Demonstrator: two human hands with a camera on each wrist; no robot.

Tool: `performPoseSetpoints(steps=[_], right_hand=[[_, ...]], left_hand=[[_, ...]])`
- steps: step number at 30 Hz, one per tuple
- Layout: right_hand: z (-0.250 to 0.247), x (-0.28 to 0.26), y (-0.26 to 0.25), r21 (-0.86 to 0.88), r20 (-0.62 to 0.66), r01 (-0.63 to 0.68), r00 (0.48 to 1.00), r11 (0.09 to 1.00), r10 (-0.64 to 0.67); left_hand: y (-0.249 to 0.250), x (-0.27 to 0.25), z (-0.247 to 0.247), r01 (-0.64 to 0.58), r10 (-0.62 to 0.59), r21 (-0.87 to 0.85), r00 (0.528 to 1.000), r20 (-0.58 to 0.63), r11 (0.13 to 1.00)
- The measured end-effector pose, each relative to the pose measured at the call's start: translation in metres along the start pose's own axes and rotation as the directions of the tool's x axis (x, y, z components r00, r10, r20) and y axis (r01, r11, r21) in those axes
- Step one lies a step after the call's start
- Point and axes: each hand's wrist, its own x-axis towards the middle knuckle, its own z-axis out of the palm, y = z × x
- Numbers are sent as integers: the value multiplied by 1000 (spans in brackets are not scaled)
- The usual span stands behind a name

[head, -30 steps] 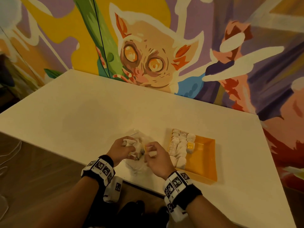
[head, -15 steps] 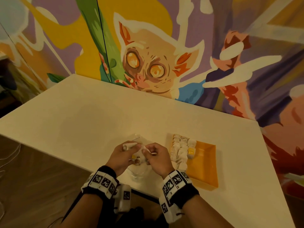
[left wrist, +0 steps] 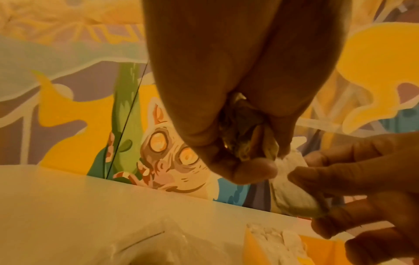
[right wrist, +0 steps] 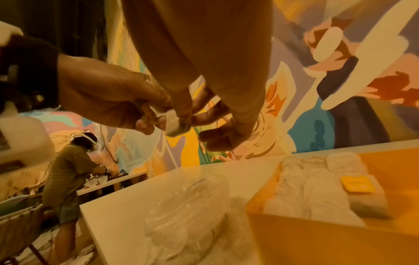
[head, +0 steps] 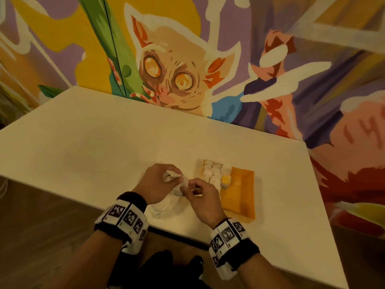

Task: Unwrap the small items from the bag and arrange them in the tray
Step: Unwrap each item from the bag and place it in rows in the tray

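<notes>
A small white wrapped item (head: 183, 183) (left wrist: 292, 188) (right wrist: 175, 125) hangs just above the table, pinched from both sides. My left hand (head: 177, 180) (right wrist: 102, 100) pinches its upper end with thumb and fingertip, and crumpled wrappers (left wrist: 240, 129) (head: 170, 175) are tucked in its palm. My right hand (head: 191, 188) (left wrist: 351, 179) pinches the other end. Under the hands lies the clear plastic bag (head: 166, 205) (right wrist: 186, 206). To the right, the orange tray (head: 239, 197) (right wrist: 294, 236) holds several white items (head: 212, 174) (right wrist: 306, 188) at its far left end. One tray item has a yellow top (head: 225, 180) (right wrist: 358, 184).
The white table (head: 93, 147) ends close behind my wrists and runs back to a painted wall (head: 166, 76). The tray's near right half is bare orange. In the right wrist view, another person (right wrist: 68, 170) stands at a table far off to the left.
Both hands have come up out of the bag. They now hold one small white item between them, slightly nearer the tray. The tray's contents look the same.
</notes>
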Motion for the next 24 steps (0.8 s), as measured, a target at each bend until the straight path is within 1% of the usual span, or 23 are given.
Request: performPoseSetpoints(steps=[2, 5, 8, 12, 14, 17, 19, 21, 24], right_hand=[[-7, 0, 2, 10, -21, -21, 1000, 1000, 21], [-16, 1, 7, 45, -120, -71, 990, 996, 76], [-22, 3, 11, 4, -175, -66, 982, 998, 66], [-31, 1, 20, 6, -171, -115, 979, 993, 114], [-38, -1, 25, -35, -144, -134, 981, 990, 127], [-49, -2, 31, -88, -140, -170, 978, 981, 157], [-58, 1, 37, -148, -177, -213, 967, 966, 186], [-68, 7, 46, -207, -222, -267, 950, 941, 220], [-83, 18, 56, -277, -260, -354, 923, 893, 285]], left_hand=[[4, 3, 7, -5, 5, 9, 1000, 30, 1000], [3, 10, 26, -7, 11, -50, 997, 71, 999], [2, 14, 45, -9, 13, -108, 999, 39, 994], [-3, 13, 63, 8, -7, -129, 1000, 5, 992], [-3, 13, 71, 11, -10, -140, 1000, 13, 990], [1, 14, 81, 9, -9, -95, 1000, 2, 995], [0, 16, 86, 43, -48, -122, 998, -33, 992], [-2, 18, 90, 126, -142, -234, 988, -53, 964], [-4, 19, 94, 265, -311, -437, 950, -35, 860]])
